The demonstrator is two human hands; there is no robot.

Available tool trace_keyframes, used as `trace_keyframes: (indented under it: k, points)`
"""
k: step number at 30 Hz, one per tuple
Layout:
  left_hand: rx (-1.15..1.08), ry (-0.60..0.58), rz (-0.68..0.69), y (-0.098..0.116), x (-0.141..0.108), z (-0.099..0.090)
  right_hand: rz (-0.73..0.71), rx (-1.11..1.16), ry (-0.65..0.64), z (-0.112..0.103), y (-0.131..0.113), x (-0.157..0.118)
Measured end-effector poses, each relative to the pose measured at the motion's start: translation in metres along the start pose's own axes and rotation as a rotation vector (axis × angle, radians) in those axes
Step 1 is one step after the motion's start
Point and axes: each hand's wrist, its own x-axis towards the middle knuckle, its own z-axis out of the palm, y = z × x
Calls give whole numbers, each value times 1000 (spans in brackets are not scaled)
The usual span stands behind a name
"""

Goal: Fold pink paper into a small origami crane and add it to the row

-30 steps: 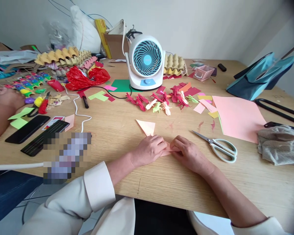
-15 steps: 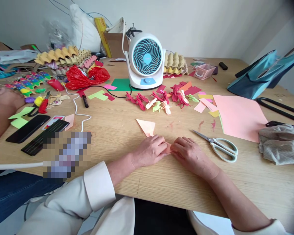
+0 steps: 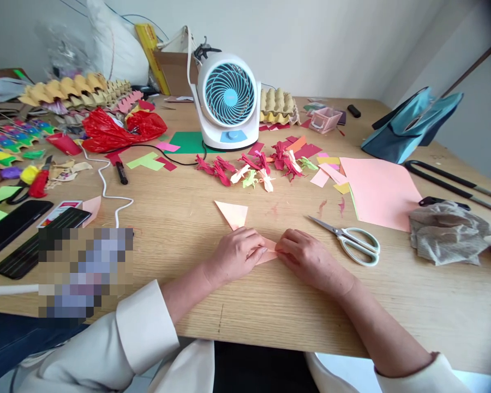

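Note:
Between my two hands a folded piece of salmon paper [image 3: 270, 250] lies on the table. My left hand [image 3: 238, 252] has its fingers closed on the paper's left part, the thumb pressing on top. My right hand [image 3: 309, 258] grips the right end, its fingers bent and partly hiding it. Just beyond my left hand lies a pale peach paper triangle [image 3: 233, 213]. White-handled scissors [image 3: 358, 245] rest to the right of my right hand, blades pointing left. Farther back is a row of small folded red, peach and green paper figures [image 3: 265, 177].
A white fan [image 3: 231, 103] stands at the back. Pink sheets [image 3: 380, 191] and a crumpled cloth [image 3: 448, 232] lie at the right. At the left are a red plastic bag [image 3: 118, 131], a white cable [image 3: 106, 188] and a black phone [image 3: 16, 224].
The view has turned a little to the right, so things sit farther left. My left thumb now shows on top of the folded paper, and more of the paper is visible.

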Motion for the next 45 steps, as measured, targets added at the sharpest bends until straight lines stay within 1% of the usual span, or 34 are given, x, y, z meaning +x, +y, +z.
trace_keyframes:
  k: [6, 14, 22, 30, 32, 36, 39, 43, 45]
  points:
    - [-76, 40, -83, -2, 1, 3, 7, 61, 23, 1, 1, 1]
    - [-42, 5, -194, -2, 3, 3, 76, 125, 52, 4, 3, 4]
    - [51, 2, -150, -1, 9, 2, 162, 185, 73, 6, 0, 6]
    - [90, -13, -169, -3, 15, 4, 246, 213, 97, 10, -4, 9]
    - [98, -37, -166, -2, 17, 3, 257, 211, 103, 12, -3, 9]
    - [121, -127, -148, 1, 21, -3, 248, 200, 120, 17, -1, 10]
    - [116, -174, -155, 2, 26, -7, 244, 194, 131, 18, 0, 10]
    - [120, -227, -129, 0, 30, -10, 246, 224, 118, 14, -1, 10]
    - [124, -235, -118, -1, 31, -10, 249, 246, 100, 10, -1, 9]
